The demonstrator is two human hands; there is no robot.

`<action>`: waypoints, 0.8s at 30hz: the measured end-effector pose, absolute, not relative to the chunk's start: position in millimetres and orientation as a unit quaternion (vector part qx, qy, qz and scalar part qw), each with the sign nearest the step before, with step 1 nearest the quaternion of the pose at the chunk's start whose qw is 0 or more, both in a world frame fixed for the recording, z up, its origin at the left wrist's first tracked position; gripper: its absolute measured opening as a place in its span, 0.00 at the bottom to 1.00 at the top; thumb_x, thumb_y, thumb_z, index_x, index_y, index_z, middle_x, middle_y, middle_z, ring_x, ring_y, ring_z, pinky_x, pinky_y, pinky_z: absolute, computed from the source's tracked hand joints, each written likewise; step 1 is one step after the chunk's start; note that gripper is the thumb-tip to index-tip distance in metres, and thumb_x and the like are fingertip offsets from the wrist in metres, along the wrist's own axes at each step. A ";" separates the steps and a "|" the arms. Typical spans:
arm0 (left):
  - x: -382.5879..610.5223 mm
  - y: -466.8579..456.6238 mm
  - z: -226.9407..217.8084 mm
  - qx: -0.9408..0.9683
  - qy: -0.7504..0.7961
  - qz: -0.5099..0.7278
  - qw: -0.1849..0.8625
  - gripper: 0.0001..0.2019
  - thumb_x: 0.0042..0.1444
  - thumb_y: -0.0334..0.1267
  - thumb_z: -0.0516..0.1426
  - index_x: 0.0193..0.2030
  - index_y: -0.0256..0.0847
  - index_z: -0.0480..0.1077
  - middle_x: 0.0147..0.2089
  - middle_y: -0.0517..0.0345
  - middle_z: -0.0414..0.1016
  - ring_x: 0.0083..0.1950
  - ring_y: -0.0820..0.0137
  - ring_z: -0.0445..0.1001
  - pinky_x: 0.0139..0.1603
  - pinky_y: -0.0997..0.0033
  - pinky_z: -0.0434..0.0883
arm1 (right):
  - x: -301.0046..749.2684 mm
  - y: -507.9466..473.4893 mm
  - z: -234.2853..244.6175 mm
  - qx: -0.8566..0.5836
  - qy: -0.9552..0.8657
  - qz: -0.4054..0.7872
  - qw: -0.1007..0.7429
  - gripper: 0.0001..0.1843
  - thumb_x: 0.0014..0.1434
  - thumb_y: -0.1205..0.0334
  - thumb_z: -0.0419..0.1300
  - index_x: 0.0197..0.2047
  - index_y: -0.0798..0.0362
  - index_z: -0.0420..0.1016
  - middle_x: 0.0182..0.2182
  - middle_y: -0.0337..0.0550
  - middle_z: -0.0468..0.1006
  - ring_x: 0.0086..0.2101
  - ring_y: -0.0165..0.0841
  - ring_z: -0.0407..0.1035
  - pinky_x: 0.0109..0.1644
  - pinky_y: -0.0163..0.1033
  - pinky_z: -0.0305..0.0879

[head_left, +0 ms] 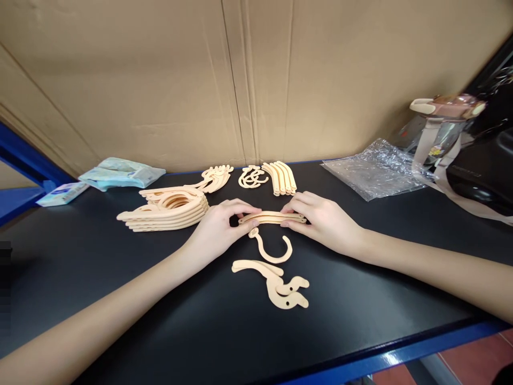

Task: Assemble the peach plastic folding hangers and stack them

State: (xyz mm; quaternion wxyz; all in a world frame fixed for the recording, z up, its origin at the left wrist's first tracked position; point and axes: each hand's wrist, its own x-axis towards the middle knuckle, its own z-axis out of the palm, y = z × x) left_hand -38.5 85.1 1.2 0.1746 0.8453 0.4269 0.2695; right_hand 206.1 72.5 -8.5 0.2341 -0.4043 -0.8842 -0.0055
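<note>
A thin curved beige plastic bar (pixel 271 217) lies on the black table (pixel 360 299), and both hands pinch it. My left hand (pixel 218 230) grips its left end with closed fingers. My right hand (pixel 324 220) grips its right end the same way. Just in front of the bar lies a beige hook piece (pixel 273 251). Nearer to me sit two flat curved beige arm pieces (pixel 276 283), overlapping each other.
A stack of assembled beige hangers (pixel 166 209) rests left of my hands. Behind lie groups of loose arms (pixel 214 179), hooks (pixel 251 176) and bars (pixel 280 177). Blue packets (pixel 120 172) at far left, a clear plastic bag (pixel 374 170) and a bottle (pixel 443 125) at right. A cardboard wall stands behind.
</note>
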 end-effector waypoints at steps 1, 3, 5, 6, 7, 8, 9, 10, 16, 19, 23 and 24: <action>-38.9 86.0 1.2 0.847 0.428 0.267 0.167 0.13 0.61 0.47 0.57 0.45 0.44 0.78 0.43 0.57 0.80 0.40 0.67 0.75 0.42 0.65 0.71 | 206.4 72.7 -8.4 -0.401 -0.885 -0.005 0.234 0.09 0.67 0.56 0.56 0.42 0.52 0.72 0.40 0.44 0.76 0.41 0.37 0.71 0.42 0.41 0.68; -40.6 87.2 1.7 0.852 0.429 0.261 0.144 0.13 0.61 0.47 0.57 0.44 0.44 0.77 0.42 0.57 0.79 0.41 0.66 0.74 0.42 0.64 0.70 | 207.3 73.4 -8.0 -0.390 -0.890 -0.004 0.234 0.09 0.67 0.57 0.56 0.43 0.53 0.73 0.40 0.44 0.76 0.41 0.37 0.71 0.44 0.41 0.68; -43.2 87.9 2.1 0.858 0.430 0.256 0.118 0.12 0.62 0.46 0.56 0.43 0.43 0.77 0.41 0.56 0.78 0.43 0.63 0.73 0.44 0.62 0.69 | 208.6 74.7 -7.9 -0.380 -0.895 -0.004 0.232 0.09 0.67 0.59 0.56 0.45 0.53 0.73 0.40 0.44 0.77 0.41 0.37 0.71 0.46 0.42 0.68; -44.5 88.0 2.2 0.860 0.429 0.254 0.106 0.12 0.62 0.46 0.56 0.43 0.42 0.77 0.41 0.55 0.78 0.44 0.63 0.72 0.45 0.61 0.69 | 209.2 75.3 -8.0 -0.378 -0.896 -0.002 0.232 0.08 0.66 0.60 0.56 0.45 0.54 0.73 0.41 0.44 0.77 0.41 0.37 0.71 0.47 0.43 0.68; -45.7 87.9 2.2 0.863 0.428 0.251 0.096 0.12 0.62 0.45 0.56 0.43 0.42 0.77 0.41 0.55 0.78 0.44 0.62 0.72 0.46 0.60 0.69 | 209.7 75.9 -8.2 -0.378 -0.896 0.000 0.232 0.08 0.66 0.62 0.55 0.46 0.54 0.73 0.41 0.45 0.77 0.41 0.37 0.71 0.48 0.43 0.68; -46.5 87.7 2.1 0.865 0.427 0.248 0.088 0.12 0.63 0.45 0.55 0.43 0.41 0.76 0.41 0.55 0.78 0.45 0.62 0.72 0.47 0.59 0.69 | 210.1 76.4 -8.4 -0.380 -0.895 0.004 0.233 0.08 0.66 0.63 0.55 0.46 0.53 0.73 0.41 0.45 0.77 0.41 0.37 0.71 0.48 0.44 0.68; -47.0 87.5 1.9 0.867 0.426 0.245 0.082 0.12 0.64 0.44 0.55 0.43 0.41 0.76 0.42 0.55 0.78 0.45 0.62 0.72 0.47 0.59 0.69 | 210.2 76.8 -8.6 -0.383 -0.894 0.009 0.234 0.08 0.66 0.63 0.55 0.46 0.53 0.73 0.41 0.44 0.77 0.41 0.37 0.71 0.48 0.44 0.68; -47.1 87.2 1.7 0.868 0.426 0.243 0.076 0.12 0.64 0.44 0.54 0.43 0.41 0.76 0.42 0.55 0.78 0.46 0.62 0.72 0.47 0.59 0.69 | 210.2 76.9 -8.8 -0.385 -0.893 0.013 0.234 0.08 0.67 0.63 0.55 0.45 0.53 0.73 0.41 0.44 0.77 0.42 0.37 0.71 0.48 0.44 0.68; -46.3 85.7 0.0 0.880 0.412 0.231 0.058 0.13 0.66 0.42 0.52 0.48 0.41 0.75 0.45 0.54 0.77 0.48 0.62 0.71 0.50 0.59 0.70 | 208.0 75.4 -6.6 -0.413 -0.884 0.011 0.217 0.08 0.66 0.63 0.55 0.46 0.54 0.73 0.41 0.44 0.77 0.41 0.38 0.71 0.47 0.44 0.67; -46.9 85.1 -1.3 0.886 0.401 0.227 0.055 0.13 0.66 0.40 0.51 0.51 0.41 0.74 0.47 0.54 0.76 0.49 0.63 0.71 0.50 0.60 0.70 | 207.9 75.0 -5.1 -0.427 -0.880 -0.007 0.207 0.08 0.65 0.64 0.56 0.46 0.54 0.74 0.41 0.44 0.76 0.37 0.37 0.71 0.44 0.44 0.67; -47.5 85.0 -3.0 0.888 0.399 0.223 0.050 0.13 0.65 0.37 0.52 0.52 0.41 0.74 0.48 0.55 0.76 0.49 0.63 0.71 0.49 0.60 0.70 | 209.1 76.2 -5.7 -0.435 -0.876 -0.005 0.209 0.08 0.65 0.65 0.57 0.47 0.54 0.74 0.41 0.43 0.76 0.36 0.35 0.70 0.41 0.43 0.66; -47.6 85.2 -3.2 0.887 0.401 0.224 0.049 0.13 0.65 0.37 0.52 0.52 0.40 0.74 0.48 0.54 0.76 0.49 0.63 0.71 0.50 0.60 0.70 | 209.5 76.6 -6.3 -0.433 -0.876 -0.003 0.212 0.08 0.65 0.64 0.57 0.46 0.54 0.74 0.41 0.43 0.76 0.36 0.35 0.71 0.41 0.43 0.66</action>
